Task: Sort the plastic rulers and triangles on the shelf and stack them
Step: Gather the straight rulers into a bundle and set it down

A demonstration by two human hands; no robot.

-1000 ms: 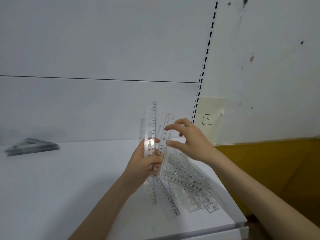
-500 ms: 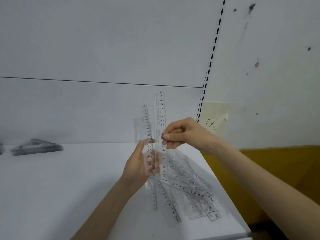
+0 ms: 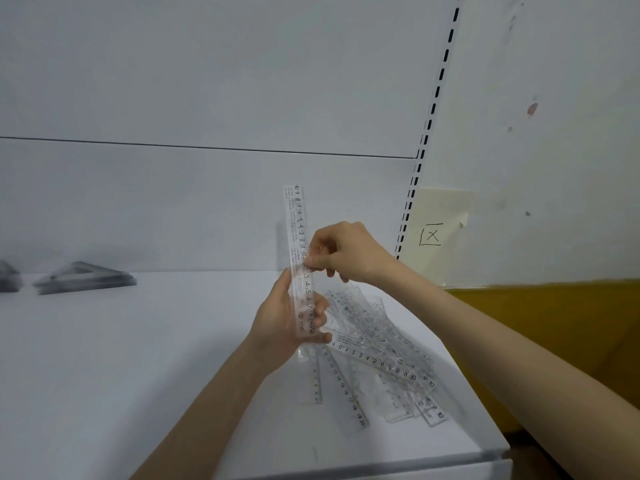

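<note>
Left hand (image 3: 287, 323) gripped the lower end of a clear ruler (image 3: 298, 220), frame centre; right hand (image 3: 349, 252) pinched its edge mid-length, probably to square it for stacking. Long axis near vertical, top tipped slightly left. Loose rulers (image 3: 381, 355) lay fanned on the shelf (image 3: 138, 375), lower right; triangle stack (image 3: 83, 280) far left.

Both hands (image 3: 287, 317) (image 3: 346, 252) hold an upright clear ruler (image 3: 300, 244) above scattered rulers (image 3: 377, 355).

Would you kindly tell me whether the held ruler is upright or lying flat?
Upright: the ruler stands nearly vertical, left hand gripping its lower end, right hand pinching its middle.
</note>
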